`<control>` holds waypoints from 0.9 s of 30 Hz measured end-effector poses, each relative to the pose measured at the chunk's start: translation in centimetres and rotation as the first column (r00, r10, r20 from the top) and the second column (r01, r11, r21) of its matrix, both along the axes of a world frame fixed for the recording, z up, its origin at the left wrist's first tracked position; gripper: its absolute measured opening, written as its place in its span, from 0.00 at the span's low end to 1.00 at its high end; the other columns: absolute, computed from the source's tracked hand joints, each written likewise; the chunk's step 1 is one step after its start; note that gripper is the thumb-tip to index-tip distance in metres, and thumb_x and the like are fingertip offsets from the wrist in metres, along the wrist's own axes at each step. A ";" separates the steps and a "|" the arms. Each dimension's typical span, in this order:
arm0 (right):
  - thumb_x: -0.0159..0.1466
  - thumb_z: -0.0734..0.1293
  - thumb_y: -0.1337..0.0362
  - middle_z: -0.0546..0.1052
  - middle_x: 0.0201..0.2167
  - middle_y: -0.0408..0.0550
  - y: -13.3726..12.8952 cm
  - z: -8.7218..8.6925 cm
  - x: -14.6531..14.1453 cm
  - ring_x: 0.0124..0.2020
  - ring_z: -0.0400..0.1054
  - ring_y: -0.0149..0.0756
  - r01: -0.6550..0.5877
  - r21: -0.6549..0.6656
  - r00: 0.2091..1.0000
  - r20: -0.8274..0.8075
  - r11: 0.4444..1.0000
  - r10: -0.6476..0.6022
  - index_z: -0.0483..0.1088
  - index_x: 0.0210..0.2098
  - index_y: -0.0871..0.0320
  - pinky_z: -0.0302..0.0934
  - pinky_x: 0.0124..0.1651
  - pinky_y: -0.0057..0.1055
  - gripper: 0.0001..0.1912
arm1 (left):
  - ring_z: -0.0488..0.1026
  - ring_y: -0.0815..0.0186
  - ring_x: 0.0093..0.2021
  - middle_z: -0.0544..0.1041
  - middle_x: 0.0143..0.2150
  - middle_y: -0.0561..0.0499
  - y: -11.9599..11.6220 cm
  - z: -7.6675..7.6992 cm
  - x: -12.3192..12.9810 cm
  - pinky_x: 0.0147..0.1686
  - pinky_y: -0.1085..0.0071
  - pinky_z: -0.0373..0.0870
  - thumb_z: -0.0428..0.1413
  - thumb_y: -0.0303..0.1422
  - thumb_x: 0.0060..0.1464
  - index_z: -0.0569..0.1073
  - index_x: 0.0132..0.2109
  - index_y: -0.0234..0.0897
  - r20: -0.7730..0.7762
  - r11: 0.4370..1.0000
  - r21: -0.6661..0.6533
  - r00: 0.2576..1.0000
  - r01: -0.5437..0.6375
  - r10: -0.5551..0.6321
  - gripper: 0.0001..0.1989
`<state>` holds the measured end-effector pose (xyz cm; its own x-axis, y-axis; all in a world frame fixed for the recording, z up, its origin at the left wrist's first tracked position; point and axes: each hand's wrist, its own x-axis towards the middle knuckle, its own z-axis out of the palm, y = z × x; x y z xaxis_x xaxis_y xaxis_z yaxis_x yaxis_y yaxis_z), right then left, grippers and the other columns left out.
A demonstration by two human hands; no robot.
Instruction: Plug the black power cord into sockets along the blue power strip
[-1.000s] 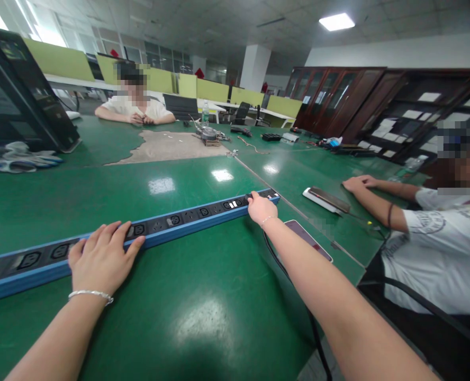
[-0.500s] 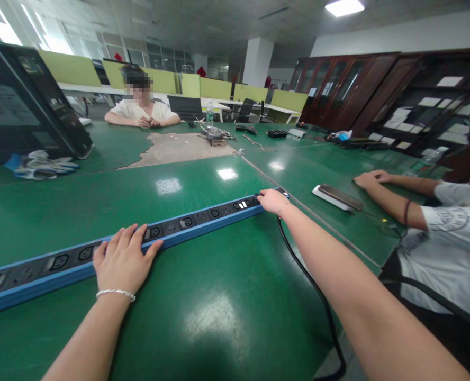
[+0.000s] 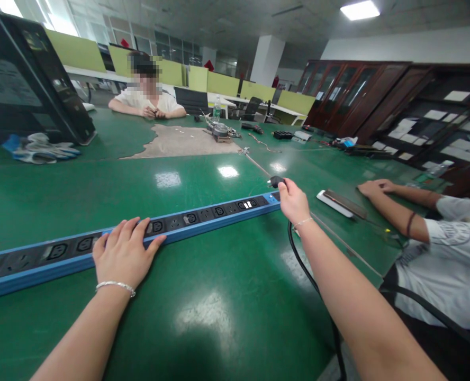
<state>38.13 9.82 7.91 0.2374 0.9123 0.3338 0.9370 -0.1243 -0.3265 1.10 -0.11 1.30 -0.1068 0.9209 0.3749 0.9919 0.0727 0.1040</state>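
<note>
A long power strip [image 3: 207,216] with a blue casing and a row of black sockets lies slantwise across the green table. My left hand [image 3: 121,248] rests over it left of centre, fingers across its top and thumb along the near side, gripping it. Above the strip's far right end, my right hand [image 3: 294,201] is closed around a black power plug [image 3: 276,181]. The plug's metal prongs point left, apart from the sockets. From below that hand a black cable [image 3: 304,264] hangs down past the table edge.
A black computer case [image 3: 32,79] and gloves [image 3: 40,149] stand at the left. One person [image 3: 150,98] sits across the table, another [image 3: 441,227] at the right beside a white bar-shaped thing [image 3: 334,205]. Tools and a bottle [image 3: 216,109] lie farther back.
My right hand has drawn the plug up off the strip's right end, baring its prongs. My left hand stays on the strip. The view has shifted slightly.
</note>
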 end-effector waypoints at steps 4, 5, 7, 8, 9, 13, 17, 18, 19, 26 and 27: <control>0.68 0.49 0.58 0.77 0.40 0.52 0.7 1.1 2.6 0.37 0.71 0.38 0.012 -0.101 0.998 -0.060 0.995 -0.018 0.68 0.50 0.59 0.60 0.39 0.29 0.22 | 0.59 0.48 0.60 0.67 0.59 0.39 -0.1 0.1 0.1 0.57 0.50 0.51 0.38 0.49 0.57 0.66 0.57 0.37 0.012 1.000 0.001 1.000 -0.008 0.008 0.29; 0.67 0.50 0.59 0.77 0.37 0.52 0.9 1.2 3.2 0.33 0.71 0.37 0.029 -0.146 0.998 -0.058 0.989 -0.038 0.69 0.47 0.60 0.60 0.37 0.28 0.21 | 0.60 0.48 0.60 0.67 0.59 0.39 0.0 0.1 0.0 0.57 0.50 0.52 0.39 0.49 0.57 0.66 0.57 0.37 0.017 1.000 0.003 1.000 -0.005 0.005 0.29; 0.67 0.50 0.60 0.77 0.33 0.52 1.2 1.1 4.1 0.26 0.70 0.34 0.072 -0.221 0.995 -0.047 0.973 -0.084 0.69 0.45 0.61 0.59 0.32 0.27 0.21 | 0.59 0.48 0.60 0.67 0.59 0.39 0.0 0.0 -0.1 0.57 0.50 0.52 0.39 0.49 0.57 0.66 0.57 0.38 0.029 1.000 0.012 1.000 0.000 0.000 0.29; 0.67 0.50 0.60 0.77 0.31 0.51 1.3 1.0 4.3 0.23 0.69 0.33 0.092 -0.248 0.994 -0.040 0.964 -0.105 0.69 0.45 0.62 0.58 0.30 0.27 0.21 | 0.60 0.48 0.60 0.67 0.59 0.40 0.1 -0.1 -0.1 0.57 0.50 0.52 0.40 0.49 0.56 0.65 0.58 0.39 0.035 1.000 0.017 0.999 0.000 -0.001 0.29; 0.67 0.50 0.59 0.76 0.30 0.51 1.4 0.9 4.5 0.21 0.67 0.32 0.106 -0.271 0.992 -0.031 0.957 -0.119 0.69 0.45 0.63 0.57 0.28 0.27 0.21 | 0.60 0.48 0.60 0.68 0.59 0.40 0.1 -0.2 -0.1 0.56 0.50 0.52 0.40 0.49 0.56 0.65 0.58 0.40 0.039 1.000 0.021 0.999 0.000 -0.001 0.29; 0.67 0.51 0.55 0.76 0.29 0.51 2.0 0.2 4.4 0.18 0.66 0.32 0.103 -0.331 0.994 0.006 0.938 -0.107 0.69 0.45 0.62 0.56 0.24 0.27 0.22 | 0.60 0.48 0.60 0.68 0.58 0.40 0.1 -0.1 -0.1 0.56 0.50 0.53 0.39 0.50 0.56 0.65 0.58 0.41 0.038 1.000 0.011 0.999 -0.006 0.006 0.29; 0.67 0.52 0.56 0.77 0.33 0.54 2.9 -0.7 3.9 0.27 0.71 0.35 0.080 -0.340 0.997 0.049 0.937 -0.067 0.69 0.43 0.61 0.59 0.30 0.26 0.20 | 0.59 0.50 0.61 0.67 0.58 0.41 0.0 0.1 0.0 0.56 0.53 0.52 0.38 0.50 0.57 0.66 0.57 0.41 0.030 1.000 -0.003 0.999 -0.024 0.024 0.29; 0.67 0.52 0.56 0.77 0.35 0.55 3.1 -0.8 3.7 0.30 0.72 0.36 0.075 -0.345 0.997 0.058 0.936 -0.058 0.69 0.43 0.61 0.60 0.33 0.26 0.20 | 0.59 0.50 0.61 0.67 0.59 0.42 0.0 0.1 0.0 0.56 0.53 0.51 0.38 0.50 0.57 0.66 0.57 0.41 0.030 1.000 -0.004 0.999 -0.026 0.026 0.29; 0.67 0.52 0.56 0.77 0.36 0.55 3.3 -0.9 3.5 0.34 0.72 0.37 0.071 -0.354 0.996 0.068 0.933 -0.050 0.69 0.43 0.61 0.60 0.35 0.27 0.20 | 0.59 0.51 0.61 0.67 0.59 0.42 0.0 0.1 0.1 0.57 0.53 0.51 0.38 0.50 0.57 0.66 0.57 0.40 0.032 1.000 -0.006 0.999 -0.026 0.027 0.29; 0.67 0.51 0.55 0.75 0.44 0.60 3.7 -0.9 2.0 0.47 0.69 0.45 0.120 -0.384 0.971 0.237 0.916 -0.027 0.67 0.47 0.61 0.60 0.44 0.33 0.21 | 0.59 0.51 0.60 0.68 0.59 0.43 0.1 -0.3 0.0 0.56 0.54 0.51 0.39 0.50 0.57 0.66 0.57 0.40 0.039 0.999 0.022 0.999 -0.028 0.027 0.28; 0.67 0.51 0.55 0.75 0.44 0.60 3.7 -0.9 1.9 0.47 0.69 0.46 0.117 -0.393 0.968 0.249 0.912 -0.017 0.67 0.47 0.61 0.60 0.45 0.34 0.21 | 0.59 0.51 0.60 0.68 0.59 0.43 0.1 -0.3 -0.1 0.56 0.54 0.52 0.40 0.50 0.57 0.67 0.56 0.40 0.040 0.999 0.026 0.999 -0.029 0.028 0.28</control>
